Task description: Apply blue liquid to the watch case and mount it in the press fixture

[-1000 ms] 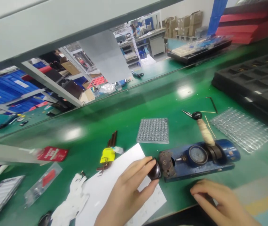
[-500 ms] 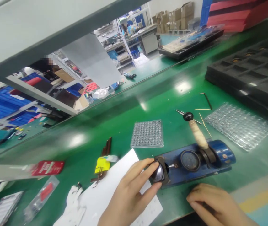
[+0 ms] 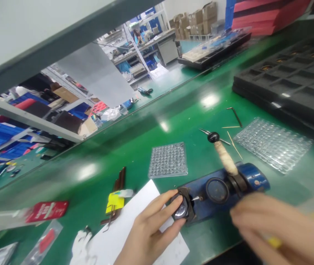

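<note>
Fingertips [image 3: 177, 201] of the left hand [image 3: 148, 232] pinch a small round dark part [image 3: 181, 209] against the clamp end of the blue gauge fixture [image 3: 223, 187]. Seating looks like the step in hand; next, I judge, comes steady pressure. Near the fixture's lever [image 3: 223, 156], the right hand [image 3: 281, 228] is blurred, its grip unclear. Beside the fixture lies white paper [image 3: 135, 206].

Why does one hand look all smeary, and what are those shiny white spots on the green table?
In the head view, the right hand is smeared by motion blur, while the left hand on the small round black part looks sharper. The white spots are glare from overhead lights on the glossy green table. The whole picture is tilted, and the far shelves look soft.
</note>
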The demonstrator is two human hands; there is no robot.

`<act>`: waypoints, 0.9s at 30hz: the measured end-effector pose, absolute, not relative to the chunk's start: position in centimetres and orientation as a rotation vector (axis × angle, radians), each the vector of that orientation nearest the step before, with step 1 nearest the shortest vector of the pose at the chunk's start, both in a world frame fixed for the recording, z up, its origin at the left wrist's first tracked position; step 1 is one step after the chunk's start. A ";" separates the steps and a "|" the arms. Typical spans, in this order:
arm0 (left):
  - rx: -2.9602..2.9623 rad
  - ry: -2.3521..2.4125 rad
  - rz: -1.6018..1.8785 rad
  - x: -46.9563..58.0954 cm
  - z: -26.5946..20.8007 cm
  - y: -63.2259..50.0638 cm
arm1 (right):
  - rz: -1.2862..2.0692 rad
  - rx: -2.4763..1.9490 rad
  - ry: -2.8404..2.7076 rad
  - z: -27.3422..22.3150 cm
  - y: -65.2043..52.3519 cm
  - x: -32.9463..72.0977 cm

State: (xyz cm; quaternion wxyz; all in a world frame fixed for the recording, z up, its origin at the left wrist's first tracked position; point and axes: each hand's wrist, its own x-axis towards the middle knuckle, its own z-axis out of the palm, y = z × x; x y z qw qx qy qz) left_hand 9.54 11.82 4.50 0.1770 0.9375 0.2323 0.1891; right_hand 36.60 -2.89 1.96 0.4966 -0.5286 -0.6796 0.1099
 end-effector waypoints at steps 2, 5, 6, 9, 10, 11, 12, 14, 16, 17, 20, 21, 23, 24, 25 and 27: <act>2.692 0.646 0.548 9.6 4.5 12.0 | 0.103 -1.511 -1.586 4.5 -0.1 38.3; 2.786 0.579 0.544 9.5 4.6 12.3 | 0.086 -1.895 -1.634 7.2 5.6 40.7; 2.811 0.559 0.521 9.4 4.7 12.4 | 0.240 -1.976 -1.683 7.7 7.4 41.3; 2.867 0.516 0.401 9.0 5.0 12.7 | 0.544 -2.085 -1.715 8.3 11.2 42.2; 2.888 0.505 0.360 8.9 5.1 12.7 | 0.547 -2.105 -1.714 8.3 11.8 42.3; 2.912 0.496 0.321 8.8 5.2 12.8 | 0.524 -2.119 -1.716 8.3 12.1 42.2; 2.935 0.487 0.292 8.7 5.4 12.8 | 0.511 -2.126 -1.721 8.2 12.3 42.1; 2.965 0.476 0.255 8.7 5.6 13.0 | 0.555 -2.105 -1.728 8.1 12.2 41.8; 2.954 0.480 0.240 8.7 5.7 13.0 | 0.592 -2.091 -1.712 8.0 12.0 41.7; 2.939 0.485 0.237 8.7 5.6 13.1 | 0.592 -2.088 -1.703 7.8 12.0 41.7; 2.887 0.519 0.266 8.7 5.4 13.1 | 0.549 -2.094 -1.689 7.4 12.1 41.8; 2.868 0.538 0.282 8.6 5.3 13.1 | 0.541 -2.104 -1.692 7.4 12.2 41.9; 2.852 0.545 0.301 8.4 5.1 13.1 | 0.542 -2.124 -1.703 7.5 12.2 41.9; 2.859 0.531 0.299 8.3 5.0 13.1 | 0.558 -2.125 -1.709 7.6 12.2 41.8; 2.873 0.512 0.289 8.2 4.9 13.1 | 0.566 -2.117 -1.709 7.8 12.1 41.8; 2.894 0.488 0.274 8.1 4.7 13.2 | 0.523 -2.077 -1.683 8.4 11.6 41.5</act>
